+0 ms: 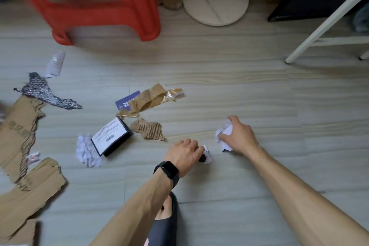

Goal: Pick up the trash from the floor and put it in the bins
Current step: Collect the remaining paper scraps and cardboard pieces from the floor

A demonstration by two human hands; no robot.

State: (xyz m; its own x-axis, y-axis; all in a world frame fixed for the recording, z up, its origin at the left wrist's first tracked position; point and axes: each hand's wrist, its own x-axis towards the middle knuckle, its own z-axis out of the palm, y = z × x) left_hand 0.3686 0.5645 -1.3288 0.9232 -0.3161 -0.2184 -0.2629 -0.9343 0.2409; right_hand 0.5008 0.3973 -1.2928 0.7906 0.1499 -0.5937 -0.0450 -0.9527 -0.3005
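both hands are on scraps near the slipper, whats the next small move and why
Probably lift both hands off the floor: the right hand is closed on crumpled white paper, and the left hand grips a small black-and-white scrap. No bin is in view.

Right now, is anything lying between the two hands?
No. In the head view, only bare floor separates the left hand and right hand.

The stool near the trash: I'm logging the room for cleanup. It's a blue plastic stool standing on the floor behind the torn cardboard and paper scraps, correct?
Not quite. The head view shows the stool is red, not blue. The rest holds: it is plastic and stands on the floor behind the torn cardboard and paper scraps.
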